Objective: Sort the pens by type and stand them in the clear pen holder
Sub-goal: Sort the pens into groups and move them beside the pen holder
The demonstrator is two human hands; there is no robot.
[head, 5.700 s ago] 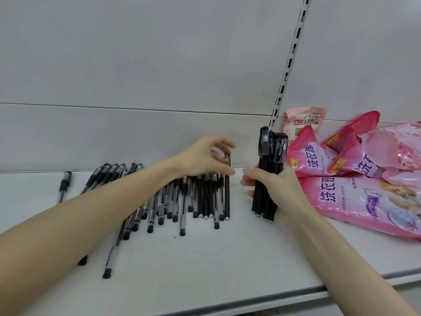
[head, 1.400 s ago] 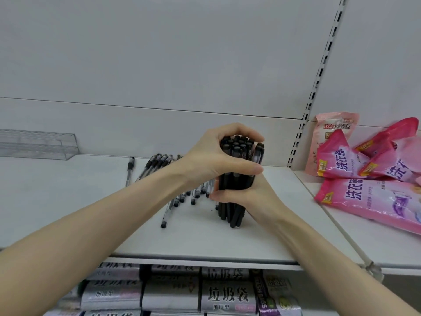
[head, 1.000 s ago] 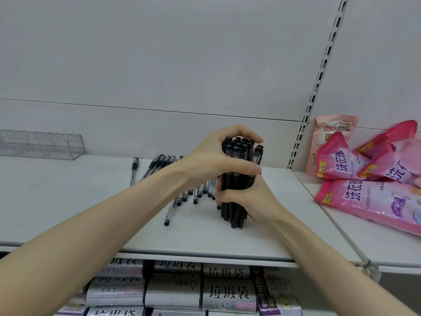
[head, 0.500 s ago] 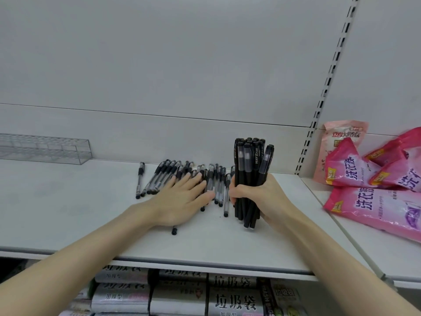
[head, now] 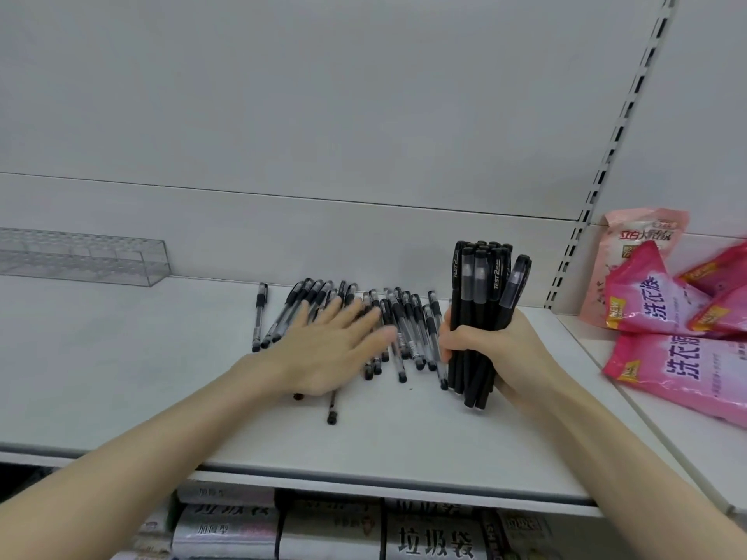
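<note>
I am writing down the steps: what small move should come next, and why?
Probably carry the black pens to the clear pen holder on the left. The right hand grips them as one upright bundle; no pens show in the holder; the left hand lies flat on the transparent pens.

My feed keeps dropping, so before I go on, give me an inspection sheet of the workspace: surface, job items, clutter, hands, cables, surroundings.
Surface: white shelf, pens spread across its middle.
Job's things: black pens bundled upright, lower ends at the shelf; clear-barrel pens lying in a loose row; clear pen holder at far left, no pens seen in it.
Clutter: pink pouches on the neighbouring shelf at right.
Hands: left hand flat, fingers straight, over the loose row, blurred; right hand grips the black pens.
Cables: nothing seen.
Surroundings: white back panel, slotted upright, packs on the shelf below.
</note>
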